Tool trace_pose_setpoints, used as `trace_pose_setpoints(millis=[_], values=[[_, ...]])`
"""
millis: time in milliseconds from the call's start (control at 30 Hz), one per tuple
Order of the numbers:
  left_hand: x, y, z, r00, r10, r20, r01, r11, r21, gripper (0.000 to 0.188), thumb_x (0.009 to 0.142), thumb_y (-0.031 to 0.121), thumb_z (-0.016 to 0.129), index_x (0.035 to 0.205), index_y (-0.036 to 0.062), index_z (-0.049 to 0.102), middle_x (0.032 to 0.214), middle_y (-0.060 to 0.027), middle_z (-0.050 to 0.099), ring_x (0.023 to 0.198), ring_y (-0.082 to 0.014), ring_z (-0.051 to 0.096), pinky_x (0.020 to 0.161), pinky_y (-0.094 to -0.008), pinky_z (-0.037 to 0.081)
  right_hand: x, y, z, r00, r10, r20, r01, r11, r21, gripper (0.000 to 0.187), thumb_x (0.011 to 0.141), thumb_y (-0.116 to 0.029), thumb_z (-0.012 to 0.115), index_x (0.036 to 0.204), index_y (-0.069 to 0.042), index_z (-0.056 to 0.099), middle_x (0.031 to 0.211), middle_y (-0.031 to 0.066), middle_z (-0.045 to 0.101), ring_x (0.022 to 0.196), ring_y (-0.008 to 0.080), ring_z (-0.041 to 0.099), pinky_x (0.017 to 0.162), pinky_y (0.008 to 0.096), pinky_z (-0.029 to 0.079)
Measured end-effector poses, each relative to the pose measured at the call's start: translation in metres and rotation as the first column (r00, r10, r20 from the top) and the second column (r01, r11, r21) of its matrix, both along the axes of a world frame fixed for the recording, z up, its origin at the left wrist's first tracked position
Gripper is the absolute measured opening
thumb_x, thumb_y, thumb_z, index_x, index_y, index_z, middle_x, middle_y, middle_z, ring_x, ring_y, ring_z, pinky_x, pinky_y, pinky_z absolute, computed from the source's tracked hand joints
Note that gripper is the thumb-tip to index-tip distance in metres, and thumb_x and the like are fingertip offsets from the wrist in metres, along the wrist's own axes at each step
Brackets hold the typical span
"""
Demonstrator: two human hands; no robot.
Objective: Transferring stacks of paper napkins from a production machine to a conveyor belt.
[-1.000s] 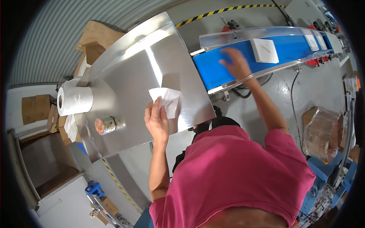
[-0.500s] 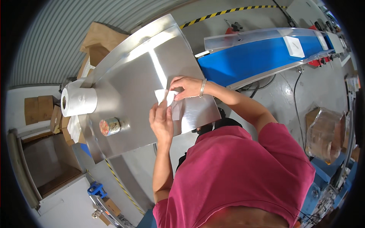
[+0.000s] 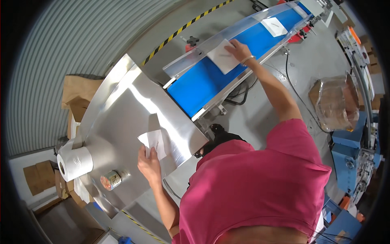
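Note:
My left hand [image 3: 149, 166] pinches a flat white paper packet [image 3: 153, 140] by its near edge, just above the shiny metal table. Out to the right, my right hand [image 3: 239, 53] is over the blue conveyor belt [image 3: 191, 91], its fingers closed on the corner of a second white packet [image 3: 222, 57]. That packet lies across the belt, close to the clear side guard. Farther along the belt rests another white packet [image 3: 275, 27] with a small dark print.
On the metal table [image 3: 118, 134] stand a large white roll [image 3: 77, 162] and a small roll of patterned tape [image 3: 110, 179]. Cardboard boxes [image 3: 79, 103] are beyond its left edge. At the right are a plastic-lined carton [image 3: 337, 101] and blue machinery [image 3: 347, 162].
My hands have parted. The right has reached from the table out to the belt and taken hold of a packet there; the left keeps a white packet over the table. The view has turned.

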State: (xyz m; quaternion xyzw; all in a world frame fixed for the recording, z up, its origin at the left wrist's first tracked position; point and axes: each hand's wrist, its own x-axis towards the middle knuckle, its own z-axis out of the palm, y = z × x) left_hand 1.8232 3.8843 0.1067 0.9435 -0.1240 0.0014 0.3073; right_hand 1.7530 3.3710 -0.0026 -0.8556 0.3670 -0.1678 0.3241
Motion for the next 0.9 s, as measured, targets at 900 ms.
trace_pose_setpoints(millis=[900], values=[[0.017, -0.186, -0.043, 0.55, -0.518, -0.655, 0.233, 0.848, -0.475, 0.036, 0.09, 0.007, 0.059, 0.124, 0.0009, 0.05, 0.088, -0.0089, 0.066, 0.07, -0.0125, 0.062, 0.06, -0.0236, 0.049, -0.018, 0.01, -0.009, 0.984, 0.104, 0.146, -0.135, 0.966, 0.221, 0.031, 0.092, -0.036, 0.056, 0.103, -0.008, 0.061, 0.095, 0.0107, 0.065, 0.088, 0.0218, 0.063, 0.076, 0.0336, 0.049]])
